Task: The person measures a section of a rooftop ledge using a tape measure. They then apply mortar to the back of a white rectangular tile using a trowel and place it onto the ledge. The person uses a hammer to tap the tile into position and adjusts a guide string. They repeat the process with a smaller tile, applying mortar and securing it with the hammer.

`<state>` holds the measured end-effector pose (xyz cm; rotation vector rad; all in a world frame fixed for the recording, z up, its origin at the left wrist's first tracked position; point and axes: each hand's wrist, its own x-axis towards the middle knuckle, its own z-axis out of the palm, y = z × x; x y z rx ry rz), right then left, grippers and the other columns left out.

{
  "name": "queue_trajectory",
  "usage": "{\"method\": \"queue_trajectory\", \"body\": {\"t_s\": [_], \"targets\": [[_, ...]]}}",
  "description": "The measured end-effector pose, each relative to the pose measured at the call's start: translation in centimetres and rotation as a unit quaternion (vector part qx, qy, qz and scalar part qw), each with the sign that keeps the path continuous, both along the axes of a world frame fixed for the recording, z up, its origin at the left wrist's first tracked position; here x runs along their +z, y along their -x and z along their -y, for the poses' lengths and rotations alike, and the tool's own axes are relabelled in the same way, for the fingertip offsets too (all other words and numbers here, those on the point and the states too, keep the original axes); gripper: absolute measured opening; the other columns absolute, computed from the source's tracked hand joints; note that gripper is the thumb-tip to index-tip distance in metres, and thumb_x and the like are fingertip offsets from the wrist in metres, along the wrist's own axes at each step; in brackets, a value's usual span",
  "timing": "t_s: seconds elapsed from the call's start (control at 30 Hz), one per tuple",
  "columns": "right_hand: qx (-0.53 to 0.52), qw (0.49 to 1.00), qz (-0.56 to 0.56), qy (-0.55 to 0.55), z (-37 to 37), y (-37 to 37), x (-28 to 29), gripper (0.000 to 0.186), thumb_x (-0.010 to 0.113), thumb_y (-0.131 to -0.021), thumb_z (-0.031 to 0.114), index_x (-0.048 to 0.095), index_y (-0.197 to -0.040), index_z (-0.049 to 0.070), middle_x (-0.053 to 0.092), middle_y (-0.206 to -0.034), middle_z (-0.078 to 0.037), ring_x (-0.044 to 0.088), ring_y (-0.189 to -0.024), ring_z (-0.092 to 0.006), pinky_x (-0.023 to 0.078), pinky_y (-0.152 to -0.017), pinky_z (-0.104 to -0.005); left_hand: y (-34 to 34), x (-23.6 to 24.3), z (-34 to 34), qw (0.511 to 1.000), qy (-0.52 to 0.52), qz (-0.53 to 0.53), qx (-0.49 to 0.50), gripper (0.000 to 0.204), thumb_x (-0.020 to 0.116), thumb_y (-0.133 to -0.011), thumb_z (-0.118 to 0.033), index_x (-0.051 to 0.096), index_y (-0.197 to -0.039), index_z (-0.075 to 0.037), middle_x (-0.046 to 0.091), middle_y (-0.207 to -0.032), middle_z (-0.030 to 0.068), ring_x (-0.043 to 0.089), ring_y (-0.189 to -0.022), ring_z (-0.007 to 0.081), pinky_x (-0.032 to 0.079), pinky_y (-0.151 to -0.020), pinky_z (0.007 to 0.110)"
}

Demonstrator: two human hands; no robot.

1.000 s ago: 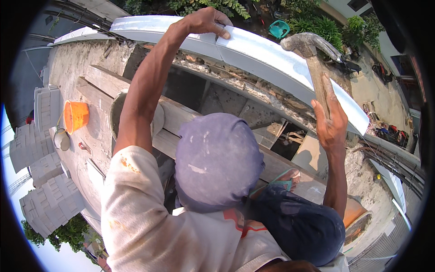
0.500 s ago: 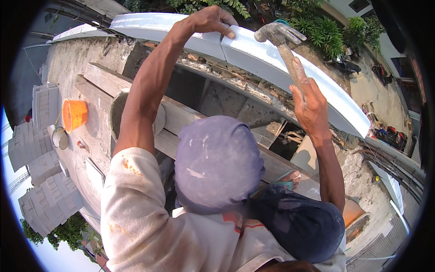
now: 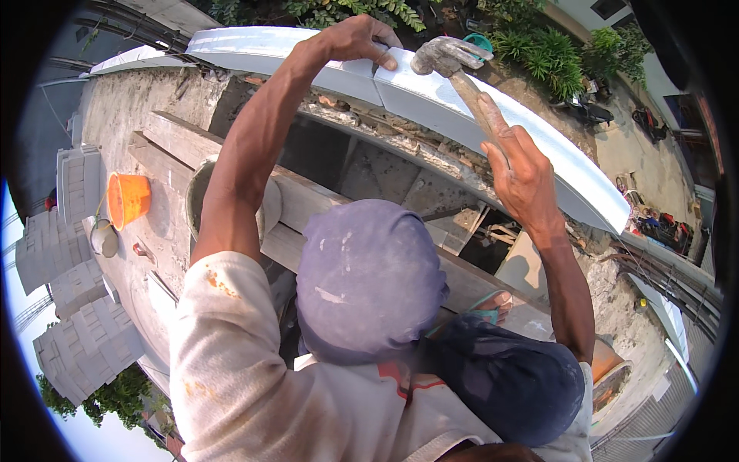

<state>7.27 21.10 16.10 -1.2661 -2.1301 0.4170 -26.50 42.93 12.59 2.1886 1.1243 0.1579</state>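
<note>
My left hand (image 3: 358, 40) grips the top of a row of white blocks at the joint between two of them. Its thumb presses on the top near the seam, while the other fingers curl towards the far edge, partly hidden. The right-hand white block (image 3: 493, 115) runs away to the right along the wall. In my right hand (image 3: 527, 181) is a claw hammer (image 3: 471, 96), gripped by its wooden handle. Its worn metal head is raised over the block, just right of my left thumb. The left-hand white block (image 3: 262, 46) continues the row.
Wooden planks (image 3: 296, 196) cross the opening below, with a bucket (image 3: 271, 204) partly behind my left arm. An orange bucket (image 3: 128, 199) and stacked grey blocks (image 3: 88, 343) are at left. A bare foot in a sandal (image 3: 493, 306) rests on the planks. Plants grow beyond the wall.
The hammer and my right hand have shifted left, bringing the hammer head closer to my left thumb. My left hand stays almost where it was at the joint.
</note>
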Motion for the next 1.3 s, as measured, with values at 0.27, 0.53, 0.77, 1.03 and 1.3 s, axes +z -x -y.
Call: {"method": "queue_trajectory", "body": {"t_s": [0.27,0.53,0.77,1.03,1.3], "targets": [[0.016,0.999,0.051,-0.002,-0.9,0.8,-0.5,0.08,0.075,-0.095,0.011,0.044,-0.163,0.039,0.062,-0.085,-0.009,0.065,-0.061,-0.0289,0.059,-0.056,-0.0462,0.9,0.0,0.1,1.0,-0.002,-0.013,-0.012,0.057,0.095,-0.075,-0.04,0.081,-0.121,-0.01,0.081,-0.107,0.0129,0.076,-0.098,0.0277,0.059,-0.087,0.042],[-0.015,0.996,0.065,0.052,-1.0,0.3,-0.5,0.077,0.071,-0.096,0.011,0.044,-0.163,0.037,0.064,-0.084,-0.011,0.068,-0.063,-0.0304,0.058,-0.056,-0.0459,-0.8,0.8,-1.4,0.998,0.055,0.006,-0.016,0.054,0.095,-0.075,-0.033,0.08,-0.118,-0.006,0.079,-0.102,0.0097,0.072,-0.091,0.0211,0.056,-0.081,0.037],[-0.011,0.961,-0.19,0.2,6.7,-5.0,0.0,0.071,0.068,-0.099,0.013,0.042,-0.165,0.019,0.075,-0.112,-0.023,0.074,-0.089,-0.0444,0.058,-0.081,-0.0515,-3.7,3.2,0.4,0.992,0.113,-0.019,-0.057,0.057,0.089,-0.076,-0.022,0.075,-0.126,-0.001,0.074,-0.126,0.0116,0.069,-0.114,0.0244,0.051,-0.107,0.04],[-0.379,0.69,-0.529,0.317,26.0,-13.4,-2.2,0.075,0.066,-0.103,0.008,0.031,-0.169,0.012,0.065,-0.092,-0.005,0.052,-0.053,-0.0066,0.046,-0.051,-0.0252,-19.7,4.4,4.1,0.97,0.168,-0.079,-0.156,0.069,0.077,-0.093,-0.055,0.071,-0.132,0.001,0.075,-0.12,0.0152,0.07,-0.112,0.0253,0.053,-0.101,0.041],[-0.491,0.614,-0.548,0.287,26.9,-24.0,-8.5,0.076,0.07,-0.104,0.018,0.031,-0.169,0.012,0.057,-0.077,-0.002,0.052,-0.048,-0.0104,0.043,-0.04,-0.0297,-37.6,2.7,6.3,0.932,0.252,-0.102,-0.241,0.088,0.064,-0.092,-0.077,0.068,-0.142,-0.005,0.074,-0.124,0.0174,0.071,-0.112,0.0278,0.056,-0.094,0.042]]}}
